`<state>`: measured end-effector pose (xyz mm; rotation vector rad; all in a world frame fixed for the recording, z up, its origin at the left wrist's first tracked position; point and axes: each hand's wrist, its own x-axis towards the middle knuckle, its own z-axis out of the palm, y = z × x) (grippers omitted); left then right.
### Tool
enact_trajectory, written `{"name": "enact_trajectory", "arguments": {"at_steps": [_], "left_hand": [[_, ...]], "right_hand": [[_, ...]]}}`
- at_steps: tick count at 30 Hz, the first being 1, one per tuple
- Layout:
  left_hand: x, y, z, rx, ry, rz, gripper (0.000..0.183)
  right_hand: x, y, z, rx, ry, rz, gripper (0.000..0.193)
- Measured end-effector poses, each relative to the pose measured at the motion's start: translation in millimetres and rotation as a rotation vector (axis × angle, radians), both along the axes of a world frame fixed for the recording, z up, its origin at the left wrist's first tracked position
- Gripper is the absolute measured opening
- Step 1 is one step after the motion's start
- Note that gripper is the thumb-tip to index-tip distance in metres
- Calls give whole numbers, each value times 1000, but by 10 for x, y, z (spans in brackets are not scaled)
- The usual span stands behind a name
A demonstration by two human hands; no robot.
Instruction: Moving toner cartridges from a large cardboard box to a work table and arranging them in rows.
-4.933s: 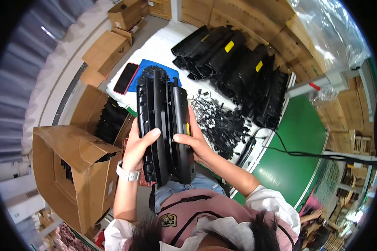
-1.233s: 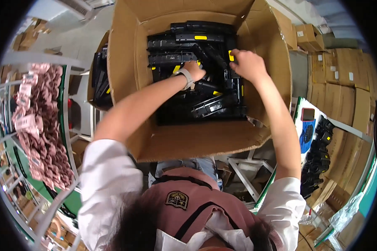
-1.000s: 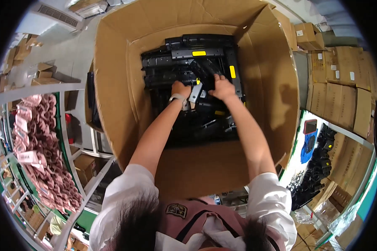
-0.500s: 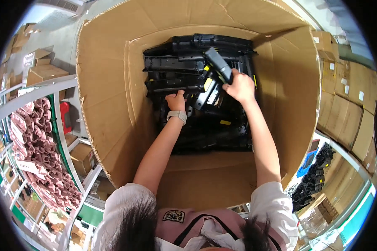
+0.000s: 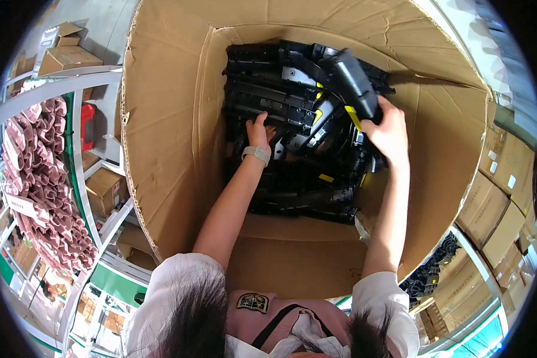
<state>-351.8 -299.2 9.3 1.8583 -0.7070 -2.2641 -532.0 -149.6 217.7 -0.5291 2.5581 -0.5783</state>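
Right hand (image 5: 389, 132) grips a black plastic housing (image 5: 353, 83), tilted; left hand (image 5: 259, 134) at a second housing (image 5: 247, 102) (grip unclear); cardboard box (image 5: 167, 119) around both hands.

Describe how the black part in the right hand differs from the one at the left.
The held part slants steeply; the lying part runs mostly crosswise. The held part's lower end is in the right hand; the lying part has the left hand at its near edge. Both are black and elongated.
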Motion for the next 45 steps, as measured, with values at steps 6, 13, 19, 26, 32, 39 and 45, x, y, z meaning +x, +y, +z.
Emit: {"name": "enact_trajectory", "arguments": {"at_steps": [6, 13, 19, 26, 32, 39, 45], "left_hand": [[-16, 54, 38, 127, 128, 215, 51], [95, 140, -87, 159, 468, 403, 58], [153, 40, -145, 256, 574, 499, 59], [134, -28, -31, 451, 601, 541, 70], [-22, -56, 132, 301, 483, 454, 72], [-14, -52, 48, 344, 464, 366, 55], [-136, -33, 116, 420, 637, 528, 42]], "right_hand": [[393, -523, -502, -113, 196, 366, 30], [873, -969, -780, -225, 479, 648, 23], [1038, -1089, -652, -166, 259, 653, 19], [845, -1181, -1108, 63, 292, 862, 9], [-110, -744, -1105, 212, 667, 411, 61], [-560, -407, -1353, 256, 338, 570, 79], [-774, -516, -1451, 290, 476, 666, 28]]}}
